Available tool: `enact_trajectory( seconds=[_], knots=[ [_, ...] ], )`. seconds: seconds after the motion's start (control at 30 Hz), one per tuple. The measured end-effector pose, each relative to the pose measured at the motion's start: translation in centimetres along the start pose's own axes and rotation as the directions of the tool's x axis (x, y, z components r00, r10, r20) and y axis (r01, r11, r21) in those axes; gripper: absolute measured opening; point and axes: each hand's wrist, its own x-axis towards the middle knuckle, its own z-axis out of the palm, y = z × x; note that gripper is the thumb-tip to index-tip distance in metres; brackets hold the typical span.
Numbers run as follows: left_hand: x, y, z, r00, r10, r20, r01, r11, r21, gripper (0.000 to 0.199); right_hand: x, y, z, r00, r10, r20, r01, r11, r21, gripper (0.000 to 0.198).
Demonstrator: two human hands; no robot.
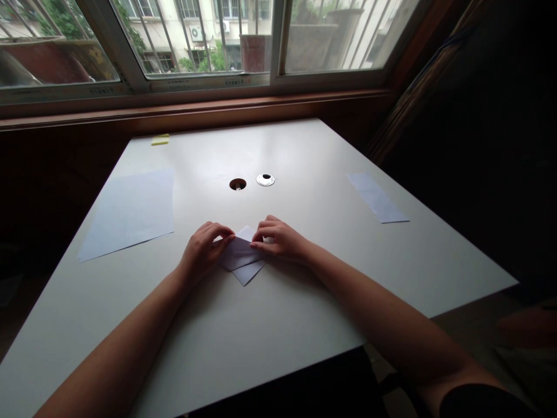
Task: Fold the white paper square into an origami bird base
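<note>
Between my two hands is a small folded sheet of white paper point(242, 253), with one pointed corner toward me and another showing at the far side. My left hand point(206, 244) pinches its left edge between thumb and fingers. On the opposite side, the thumb and fingertips of my right hand point(275, 237) grip the paper near its upper right edge. Part of the paper is covered by the fingers. It is held low, at or just above the white table point(270, 325); I cannot tell whether it touches.
White sheets of paper point(130, 206) lie at the left, and a narrow paper strip point(378, 197) at the right. A yellow sticky-note pad point(160, 139) sits by the far edge. Beyond my hands are a round hole point(238, 184) and a metal ring cover point(265, 180). A window stands behind.
</note>
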Motion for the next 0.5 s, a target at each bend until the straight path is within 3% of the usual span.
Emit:
enact_trajectory(
  seconds=[0.17,0.4,0.5],
  knots=[
    [-0.4,0.3,0.4,1.000,0.009,0.020,-0.008,1.000,-0.016,0.022,0.1,0.1,0.1,1.000,-0.008,-0.019,0.008,1.000,0.005,0.012],
    [-0.4,1.5,1.1,0.996,0.094,-0.010,-0.093,0.994,0.048,0.023,0.4,-0.2,0.6,0.996,-0.065,-0.065,0.066,0.998,0.008,0.016],
    [-0.4,1.7,1.0,0.996,0.079,-0.051,-0.077,0.996,0.041,0.020,0.5,0.0,0.4,0.994,-0.078,-0.083,0.080,0.997,0.021,0.016]
  ],
)
